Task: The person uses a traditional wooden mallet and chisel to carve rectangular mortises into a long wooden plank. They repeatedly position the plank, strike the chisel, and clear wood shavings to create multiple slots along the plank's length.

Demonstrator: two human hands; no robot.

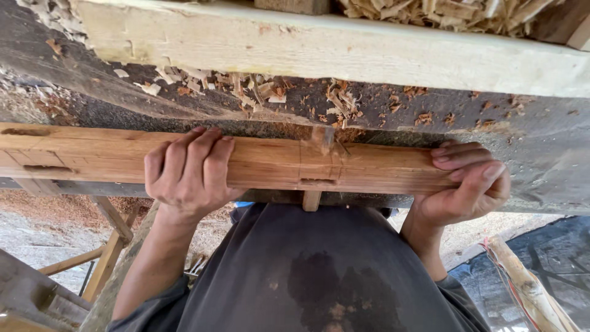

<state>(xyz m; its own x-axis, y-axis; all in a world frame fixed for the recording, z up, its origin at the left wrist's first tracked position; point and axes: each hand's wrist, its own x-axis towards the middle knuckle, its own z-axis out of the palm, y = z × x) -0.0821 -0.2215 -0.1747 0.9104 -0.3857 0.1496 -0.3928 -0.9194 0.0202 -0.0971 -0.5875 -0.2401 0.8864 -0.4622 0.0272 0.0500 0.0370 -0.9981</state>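
across the dark workbench [541, 154] lies a reddish wooden rail [270, 163], long axis left to right. left hand [187, 175] wraps it mid-length, fingers curled together over the top; right hand [467, 184] cups its end, fingers pressed together. shavings [341, 101] lie beyond.

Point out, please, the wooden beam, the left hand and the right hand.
wooden beam [270, 165]: head view, bare front face between the hands.
left hand [187, 172]: head view, knuckles.
right hand [467, 184]: head view, back of the hand.
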